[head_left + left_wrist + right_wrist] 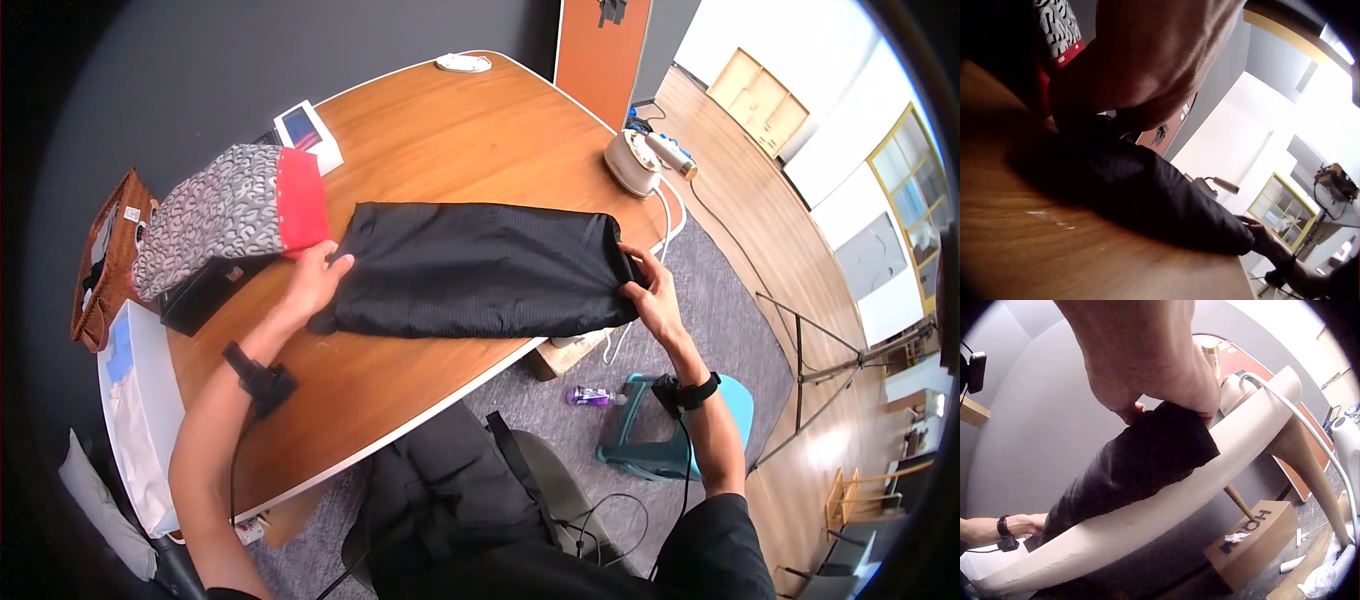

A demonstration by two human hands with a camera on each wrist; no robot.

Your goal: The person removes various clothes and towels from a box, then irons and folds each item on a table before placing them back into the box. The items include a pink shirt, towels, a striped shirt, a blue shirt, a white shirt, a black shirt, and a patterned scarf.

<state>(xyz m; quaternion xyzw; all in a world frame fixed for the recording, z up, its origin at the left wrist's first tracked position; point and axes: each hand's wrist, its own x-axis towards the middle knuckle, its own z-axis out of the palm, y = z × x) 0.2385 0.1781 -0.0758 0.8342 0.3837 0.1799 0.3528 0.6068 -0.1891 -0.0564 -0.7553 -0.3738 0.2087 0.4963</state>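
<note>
A long folded piece of black, finely ribbed fabric point(480, 268) lies across the wooden table point(440, 135), its front side along the table's white edge. At its left end my left hand point(318, 280) pinches the fabric, thumb up and fingers tucked beneath. My right hand point(655, 298) grips the right end, where the layers curl up between thumb and fingers. In the right wrist view that end of the black fabric point(1141, 459) juts past the table edge point(1110, 534). The left wrist view shows the fabric point(1166, 194) stretched low between both hands; the left fingertips are in shadow.
Left of the fabric, a patterned grey cloth bag with a red band point(215, 210) leans over a black box point(205, 300). A brown basket point(120, 260) and a white bin point(150, 420) flank it. A white corded appliance point(632, 165) stands at the right; a teal stool point(735, 410) is below.
</note>
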